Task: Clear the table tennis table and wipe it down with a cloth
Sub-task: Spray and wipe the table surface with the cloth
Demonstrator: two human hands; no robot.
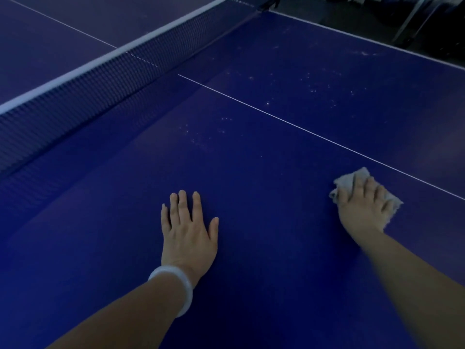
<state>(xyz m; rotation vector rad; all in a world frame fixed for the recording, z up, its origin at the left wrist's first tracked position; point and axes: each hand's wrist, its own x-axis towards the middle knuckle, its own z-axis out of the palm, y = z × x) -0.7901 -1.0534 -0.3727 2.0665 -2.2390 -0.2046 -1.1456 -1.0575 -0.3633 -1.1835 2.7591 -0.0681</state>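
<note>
On the blue worktop, the left hand rests flat and open while the right hand presses a crumpled cloth near the centre line; firm overlapping strokes toward the far pale specks should serve best.

— What do I have on the arms?

— Both forearms show bare; I see no sleeve on either within the view.

— Anything on the wrists?

— On my left wrist there is a bangle, pale, whitish and slightly translucent, smooth and thick, a plain closed ring with no markings I can make out. I see no rings on the left hand; the right hand is slightly blurred.
</note>
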